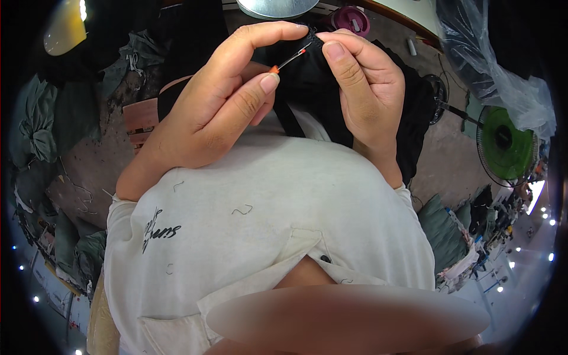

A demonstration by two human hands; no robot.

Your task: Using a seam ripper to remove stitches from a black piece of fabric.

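My left hand [228,97] holds a seam ripper [290,61] with an orange handle between thumb and fingers. Its forked metal tip, with a small red ball on one prong, points up and right at a piece of black fabric [313,40]. The left index finger reaches over to the fabric's edge. My right hand [367,77] pinches that edge between thumb and index finger. More black cloth [302,80] hangs below and behind both hands, across my lap. Most of the handle is hidden inside the left hand.
A green fan [503,136] stands at the right beside clear plastic sheeting [497,65]. Bundles of grey-green cloth [41,118] lie on the left. A round metal piece [278,6] and a pink container [351,22] are at the far edge.
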